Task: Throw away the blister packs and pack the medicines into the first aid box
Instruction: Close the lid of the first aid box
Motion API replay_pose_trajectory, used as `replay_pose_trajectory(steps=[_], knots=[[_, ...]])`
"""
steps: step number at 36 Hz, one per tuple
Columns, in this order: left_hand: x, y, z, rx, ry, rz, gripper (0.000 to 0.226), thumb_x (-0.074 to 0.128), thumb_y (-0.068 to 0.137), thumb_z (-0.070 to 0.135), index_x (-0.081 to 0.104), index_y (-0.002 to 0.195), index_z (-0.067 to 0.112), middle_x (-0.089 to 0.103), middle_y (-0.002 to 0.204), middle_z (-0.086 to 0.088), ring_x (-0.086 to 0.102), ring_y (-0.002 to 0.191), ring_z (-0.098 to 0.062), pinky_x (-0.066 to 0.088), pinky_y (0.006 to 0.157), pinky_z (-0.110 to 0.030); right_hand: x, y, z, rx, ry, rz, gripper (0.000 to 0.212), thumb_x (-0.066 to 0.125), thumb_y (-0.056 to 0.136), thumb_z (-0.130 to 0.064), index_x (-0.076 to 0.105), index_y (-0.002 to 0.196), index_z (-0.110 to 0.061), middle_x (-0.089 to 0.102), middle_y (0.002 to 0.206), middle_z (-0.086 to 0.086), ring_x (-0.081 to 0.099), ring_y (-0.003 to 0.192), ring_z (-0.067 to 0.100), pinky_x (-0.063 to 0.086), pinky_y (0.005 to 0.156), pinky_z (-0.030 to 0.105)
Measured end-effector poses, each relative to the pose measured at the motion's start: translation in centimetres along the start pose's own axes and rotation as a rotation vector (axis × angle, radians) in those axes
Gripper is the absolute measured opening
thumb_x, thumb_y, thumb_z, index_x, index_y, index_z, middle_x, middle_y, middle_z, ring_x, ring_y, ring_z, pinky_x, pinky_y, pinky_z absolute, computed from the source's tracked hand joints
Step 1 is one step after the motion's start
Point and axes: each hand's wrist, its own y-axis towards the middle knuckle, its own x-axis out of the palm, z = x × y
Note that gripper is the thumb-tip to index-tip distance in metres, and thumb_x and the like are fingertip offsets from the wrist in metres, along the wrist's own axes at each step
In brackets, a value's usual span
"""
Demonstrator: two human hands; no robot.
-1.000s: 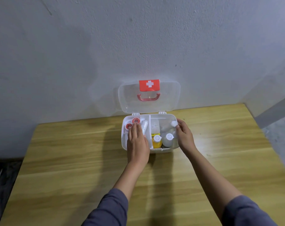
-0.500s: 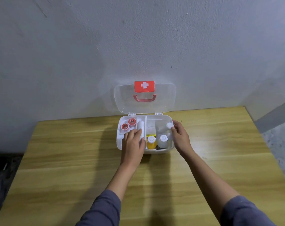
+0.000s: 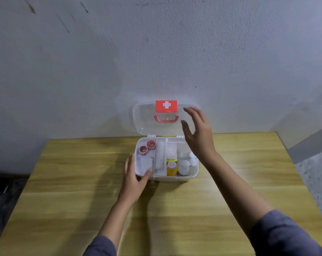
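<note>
The white first aid box [image 3: 175, 177] stands open at the table's far edge. Its clear lid [image 3: 143, 119], with a red cross label and red handle, leans back against the wall. Inside are two red-capped jars [image 3: 147, 146], a yellow bottle [image 3: 171, 168] and white bottles [image 3: 186, 166]. My left hand [image 3: 133, 179] grips the box's front left corner, thumb on the rim. My right hand [image 3: 198, 132] is raised over the box's right side, fingers spread and empty, close to the lid's right edge. No blister packs are in view.
The wooden table [image 3: 82, 191] reaches to a grey wall behind the box. Its right edge borders speckled floor [image 3: 315, 174]; dark floor lies at the left.
My right hand has lifted out of the box's right compartment and risen toward the lid. My left hand has slid from inside the box to its front left corner.
</note>
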Motion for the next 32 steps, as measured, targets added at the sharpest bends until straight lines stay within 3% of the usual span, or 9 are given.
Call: replay_pose_trajectory(steps=[3, 6, 11, 16, 19, 21, 24, 29, 32], knots=[[-0.4, 0.2, -0.3, 0.007, -0.139, -0.122, 0.076, 0.072, 0.075, 0.035, 0.029, 0.138, 0.037, 0.042, 0.138, 0.014, 0.041, 0.124, 0.003, 0.035, 0.098, -0.017, 1.5, 2.4, -0.7, -0.154, -0.136, -0.092, 0.038, 0.061, 0.085, -0.013, 0.057, 0.122, -0.007, 0.060, 0.123, 0.013, 0.050, 0.121, 0.027, 0.038, 0.102, 0.032], [-0.7, 0.3, -1.1, 0.002, -0.200, -0.157, 0.083, 0.078, 0.070, 0.034, 0.030, 0.138, 0.037, 0.047, 0.137, 0.012, 0.043, 0.125, -0.001, 0.040, 0.104, -0.029, 2.8, 3.7, -0.7, -0.211, -0.259, -0.142, 0.036, 0.065, 0.079, -0.015, 0.063, 0.115, -0.008, 0.065, 0.116, 0.013, 0.058, 0.110, 0.033, 0.043, 0.097, 0.044], [-0.9, 0.4, -1.8, -0.001, -0.219, -0.155, 0.091, 0.077, 0.059, 0.054, 0.031, 0.137, 0.043, 0.046, 0.138, 0.012, 0.042, 0.129, -0.009, 0.041, 0.105, -0.045, 2.8, 5.2, -1.1, -0.234, -0.260, -0.052, 0.020, 0.065, 0.080, -0.018, 0.073, 0.096, -0.010, 0.074, 0.096, 0.008, 0.066, 0.083, 0.031, 0.043, 0.077, 0.032], [-0.6, 0.6, -1.9, -0.040, -0.317, -0.104, 0.086, 0.082, 0.056, 0.043, 0.042, 0.132, 0.037, 0.055, 0.131, 0.009, 0.049, 0.123, -0.011, 0.044, 0.102, -0.045, 1.6, 3.9, -2.6, -0.166, -0.058, -0.028, 0.024, 0.065, 0.083, -0.020, 0.070, 0.103, -0.008, 0.073, 0.095, 0.011, 0.066, 0.085, 0.026, 0.049, 0.076, 0.029], [-0.3, 0.6, -1.8, -0.052, -0.338, -0.081, 0.077, 0.084, 0.061, 0.026, 0.046, 0.126, 0.039, 0.056, 0.125, 0.013, 0.051, 0.120, -0.011, 0.045, 0.100, -0.039, 0.8, 1.5, -2.8, -0.207, -0.006, -0.074, 0.022, 0.065, 0.084, -0.018, 0.069, 0.102, -0.006, 0.072, 0.088, 0.010, 0.063, 0.077, 0.019, 0.049, 0.072, 0.026], [-0.2, 0.6, -1.7, -0.060, -0.369, -0.074, 0.077, 0.085, 0.057, 0.029, 0.045, 0.121, 0.047, 0.054, 0.125, 0.017, 0.050, 0.121, -0.009, 0.044, 0.101, -0.035, 0.5, -0.7, -2.7, -0.231, 0.013, -0.099, 0.022, 0.063, 0.084, -0.019, 0.069, 0.101, -0.005, 0.070, 0.084, 0.009, 0.057, 0.074, 0.013, 0.048, 0.070, 0.025], [0.1, 0.8, -2.0, -0.086, -0.413, -0.079, 0.093, 0.088, 0.053, 0.033, 0.042, 0.134, 0.031, 0.052, 0.132, 0.010, 0.050, 0.122, -0.009, 0.043, 0.104, -0.039, 0.5, -4.2, -2.3, -0.265, 0.027, -0.107, 0.020, 0.065, 0.084, -0.018, 0.070, 0.097, -0.003, 0.071, 0.081, 0.008, 0.056, 0.073, 0.013, 0.047, 0.072, 0.018], [0.2, 0.9, -2.4, -0.113, -0.420, -0.103, 0.103, 0.088, 0.048, 0.042, 0.040, 0.136, 0.021, 0.053, 0.136, 0.000, 0.050, 0.124, -0.013, 0.043, 0.104, -0.045, 1.1, -9.3, -0.7, -0.297, -0.006, -0.164, 0.016, 0.067, 0.083, -0.016, 0.071, 0.094, -0.005, 0.071, 0.085, 0.008, 0.062, 0.075, 0.022, 0.051, 0.068, 0.029], [0.2, 1.0, -2.5, -0.114, -0.392, -0.093, 0.096, 0.086, 0.056, 0.028, 0.037, 0.138, 0.017, 0.049, 0.138, -0.002, 0.048, 0.126, -0.014, 0.041, 0.105, -0.040, 1.4, -11.1, 0.4, -0.282, -0.011, -0.244, 0.016, 0.064, 0.085, -0.019, 0.072, 0.095, -0.009, 0.070, 0.085, 0.007, 0.058, 0.076, 0.018, 0.051, 0.064, 0.031]])
